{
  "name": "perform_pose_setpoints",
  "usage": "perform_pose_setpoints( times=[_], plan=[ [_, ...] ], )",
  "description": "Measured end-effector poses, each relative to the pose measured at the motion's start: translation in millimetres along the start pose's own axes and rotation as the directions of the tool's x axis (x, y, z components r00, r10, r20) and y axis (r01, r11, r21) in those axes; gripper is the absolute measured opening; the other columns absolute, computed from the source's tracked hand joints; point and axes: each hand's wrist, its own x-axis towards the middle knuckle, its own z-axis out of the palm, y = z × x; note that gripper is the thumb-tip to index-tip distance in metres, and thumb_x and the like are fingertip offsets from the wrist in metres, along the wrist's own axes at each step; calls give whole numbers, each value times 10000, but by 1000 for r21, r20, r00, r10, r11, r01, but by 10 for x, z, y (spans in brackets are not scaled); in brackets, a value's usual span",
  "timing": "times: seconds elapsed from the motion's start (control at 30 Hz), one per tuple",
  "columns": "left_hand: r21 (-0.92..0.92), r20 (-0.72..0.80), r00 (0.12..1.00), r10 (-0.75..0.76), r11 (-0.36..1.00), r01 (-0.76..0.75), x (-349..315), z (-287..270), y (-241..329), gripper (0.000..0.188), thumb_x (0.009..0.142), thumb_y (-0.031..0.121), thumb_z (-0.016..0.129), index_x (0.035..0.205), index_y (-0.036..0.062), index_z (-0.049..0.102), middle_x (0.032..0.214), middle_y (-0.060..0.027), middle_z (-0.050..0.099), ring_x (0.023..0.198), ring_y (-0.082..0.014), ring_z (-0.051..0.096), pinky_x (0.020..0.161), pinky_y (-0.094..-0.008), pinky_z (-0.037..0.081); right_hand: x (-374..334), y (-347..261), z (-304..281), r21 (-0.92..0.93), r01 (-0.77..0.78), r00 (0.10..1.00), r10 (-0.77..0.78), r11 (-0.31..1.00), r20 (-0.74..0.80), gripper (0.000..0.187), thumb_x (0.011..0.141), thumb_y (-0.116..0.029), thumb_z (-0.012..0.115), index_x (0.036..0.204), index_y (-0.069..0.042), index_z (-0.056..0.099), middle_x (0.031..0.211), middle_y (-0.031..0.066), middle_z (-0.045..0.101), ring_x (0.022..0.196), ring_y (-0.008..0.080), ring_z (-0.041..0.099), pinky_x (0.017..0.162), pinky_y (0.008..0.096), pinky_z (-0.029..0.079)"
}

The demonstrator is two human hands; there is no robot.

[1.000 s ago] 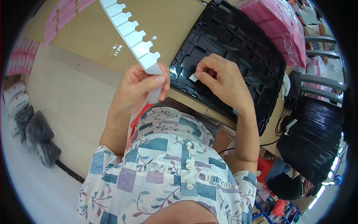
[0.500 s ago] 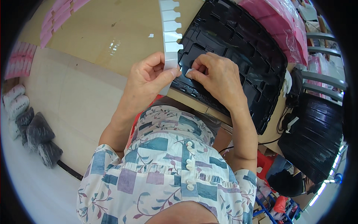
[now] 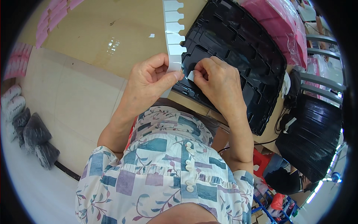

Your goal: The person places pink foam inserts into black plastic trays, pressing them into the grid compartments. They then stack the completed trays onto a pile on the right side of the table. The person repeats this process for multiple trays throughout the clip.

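A strip of white tabbed labels [image 3: 174, 37] runs up from my left hand [image 3: 153, 77], whose thumb and fingers pinch its lower end. My right hand [image 3: 220, 80] is closed in a pinch on a small white label [image 3: 191, 75], which looks separate from the strip. Under my right hand lies a large black moulded plastic tray [image 3: 220, 44] with raised ridges and recesses. The label is just above the tray's near left part; whether it touches the tray I cannot tell.
The tan table [image 3: 93, 30] extends to the left, with a small white scrap [image 3: 151, 36] on it. Pink strips [image 3: 56, 16] hang at its far left. Beyond the tray lies a pink plastic-wrapped bundle [image 3: 276, 26]. A black slatted basket [image 3: 311, 134] and dark cables stand at the right.
My right hand and the small label have moved slightly right, away from the strip. The strip's lower end and my left hand have shifted slightly right too.
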Motion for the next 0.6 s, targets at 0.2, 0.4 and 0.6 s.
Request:
perform_pose_setpoints(
  times=[0.2,0.4,0.6],
  plan=[
    [-64,4,1000,11,998,-10,7,-13,-7,193,907,7,636,1092,-46,636,1000,-64,662,923,-122,644,876,-289,529,-7,-79,49,-186,48,998,-55,981,-33,116,771,-88,685,762,-14,596,737,131,610,722,300,653,627,413,536],
    [-81,13,1000,-3,997,4,35,-32,-33,184,908,8,633,1083,-48,633,1007,-61,665,924,-106,642,873,-266,518,-40,-199,79,-281,216,976,-199,935,89,113,764,-68,667,775,-21,565,726,113,577,722,288,637,608,388,522],
    [-55,-6,1000,4,998,-4,50,-23,-23,190,906,7,636,1090,-38,650,973,-65,645,921,-147,643,879,-370,578,-10,128,-55,56,222,966,-227,974,122,116,780,-80,678,776,-28,575,736,107,590,701,291,638,595,400,503]
  ],
)
